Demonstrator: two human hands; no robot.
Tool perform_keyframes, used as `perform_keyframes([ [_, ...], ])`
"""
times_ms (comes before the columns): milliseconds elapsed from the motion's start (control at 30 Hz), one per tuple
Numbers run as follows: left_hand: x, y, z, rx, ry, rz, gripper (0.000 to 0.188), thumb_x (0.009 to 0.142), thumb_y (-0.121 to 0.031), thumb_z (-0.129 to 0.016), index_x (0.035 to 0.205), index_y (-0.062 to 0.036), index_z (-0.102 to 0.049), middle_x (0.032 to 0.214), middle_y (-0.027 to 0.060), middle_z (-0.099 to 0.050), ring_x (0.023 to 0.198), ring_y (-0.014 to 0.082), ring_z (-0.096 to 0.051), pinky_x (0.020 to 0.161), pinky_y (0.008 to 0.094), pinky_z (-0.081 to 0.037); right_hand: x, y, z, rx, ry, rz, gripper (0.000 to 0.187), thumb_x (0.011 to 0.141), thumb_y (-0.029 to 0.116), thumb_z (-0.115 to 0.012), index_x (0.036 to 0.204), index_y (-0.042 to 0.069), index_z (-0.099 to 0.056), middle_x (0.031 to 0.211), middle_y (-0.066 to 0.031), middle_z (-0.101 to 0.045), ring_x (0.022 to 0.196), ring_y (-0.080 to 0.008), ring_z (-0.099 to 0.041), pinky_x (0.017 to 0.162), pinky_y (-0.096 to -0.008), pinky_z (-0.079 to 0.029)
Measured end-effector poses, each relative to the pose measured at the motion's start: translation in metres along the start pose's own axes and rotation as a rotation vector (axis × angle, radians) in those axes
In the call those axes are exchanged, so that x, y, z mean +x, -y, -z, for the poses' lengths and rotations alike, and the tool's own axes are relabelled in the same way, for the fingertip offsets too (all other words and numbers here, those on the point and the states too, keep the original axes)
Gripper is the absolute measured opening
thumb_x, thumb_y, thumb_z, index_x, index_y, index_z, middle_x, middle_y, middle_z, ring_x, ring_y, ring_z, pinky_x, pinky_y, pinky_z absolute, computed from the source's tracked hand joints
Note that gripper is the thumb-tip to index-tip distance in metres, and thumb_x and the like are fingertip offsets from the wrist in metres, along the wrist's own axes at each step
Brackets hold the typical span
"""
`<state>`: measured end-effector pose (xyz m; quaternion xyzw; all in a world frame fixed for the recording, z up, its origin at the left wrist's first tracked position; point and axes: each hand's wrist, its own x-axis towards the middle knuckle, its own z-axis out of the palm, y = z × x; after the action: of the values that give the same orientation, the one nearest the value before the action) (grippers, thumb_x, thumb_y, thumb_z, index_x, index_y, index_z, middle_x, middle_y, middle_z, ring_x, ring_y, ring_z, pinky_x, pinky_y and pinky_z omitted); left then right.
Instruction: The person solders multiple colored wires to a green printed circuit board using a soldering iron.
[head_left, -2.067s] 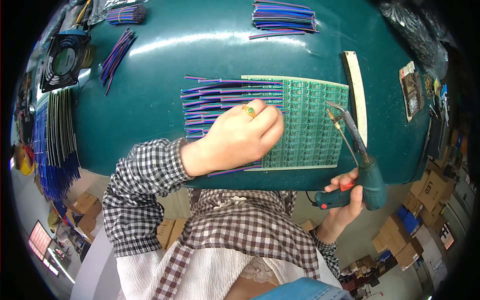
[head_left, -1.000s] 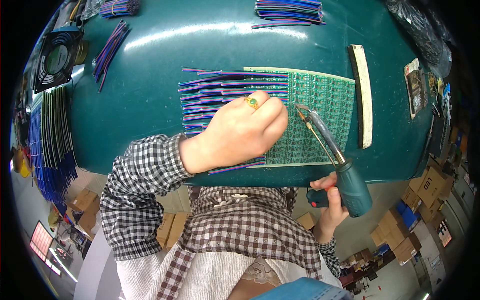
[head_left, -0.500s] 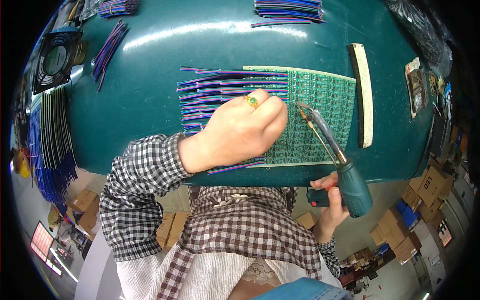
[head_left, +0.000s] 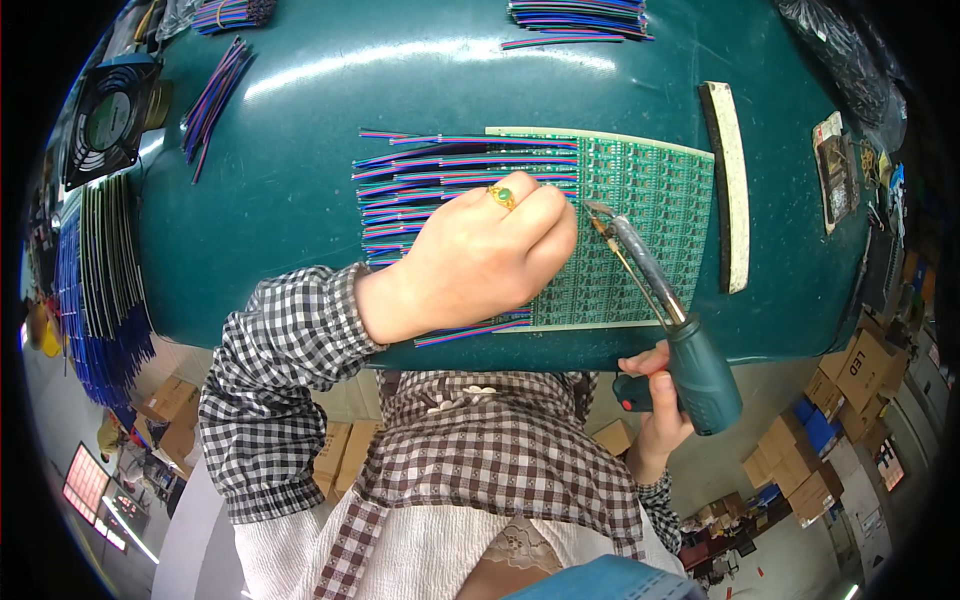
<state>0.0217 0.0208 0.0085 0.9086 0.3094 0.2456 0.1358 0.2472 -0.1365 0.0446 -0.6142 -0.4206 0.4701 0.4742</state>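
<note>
A green circuit board panel (head_left: 650, 220) lies on the table, with rows of multi-coloured ribbon wires (head_left: 400, 190) reaching leftward from it. My left hand (head_left: 490, 250), wearing a green-stoned ring, is closed over these wires in a pinch. Its fingertips are mostly hidden, pressed at a wire's end on the board. In my right hand (head_left: 660, 405) is a dark green soldering gun (head_left: 705, 380), gripped by its handle. The gun's long metal barrel slants up to the left, and its tip touches or nearly touches the board just beside my left fingers.
Right of the board lies a long pale strip (head_left: 728, 190) with a dark side. Wire bundles (head_left: 580, 18) sit at the far edge, more (head_left: 215, 100) at the far left. A black fan (head_left: 108, 120) stands at the left, above hanging wires (head_left: 105, 280). Cardboard boxes (head_left: 790, 460) are on the floor.
The soldering gun and my right hand have shifted slightly to the left, bringing the tip closer to my left fingers. My left hand has barely moved and stays closed.
</note>
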Motion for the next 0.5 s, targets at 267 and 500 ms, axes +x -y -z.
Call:
perform_keyframes([
  [267, 0.0001, 0.0006, -0.0008, 0.000, -0.004, -0.009, 0.029, 0.072, -0.007, -0.064, 0.099, 0.0014, -0.065, 0.087, 0.0068, -0.055, 0.073, 0.0189, -0.057, 0.058, 0.0276, -0.049, 0.0013, 0.0048, -0.0068, 0.010, -0.031, -0.031, 0.033, 0.091, 0.009, -0.057, 0.114, -0.013, -0.052, 0.084, -0.0147, -0.058, 0.076, -0.0246, -0.061, 0.073, -0.0433, -0.059],
  [500, -0.0001, 0.0003, -0.0014, -0.016, -0.004, -0.003, 0.029, 0.072, -0.008, -0.064, 0.099, 0.0016, -0.065, 0.086, 0.0067, -0.055, 0.074, 0.0189, -0.056, 0.058, 0.0277, -0.049, 0.0001, 0.0046, -0.0068, 0.025, -0.042, -0.058, 0.035, 0.090, 0.007, -0.057, 0.117, -0.014, -0.051, 0.083, -0.0140, -0.058, 0.077, -0.0243, -0.060, 0.073, -0.0435, -0.059],
])
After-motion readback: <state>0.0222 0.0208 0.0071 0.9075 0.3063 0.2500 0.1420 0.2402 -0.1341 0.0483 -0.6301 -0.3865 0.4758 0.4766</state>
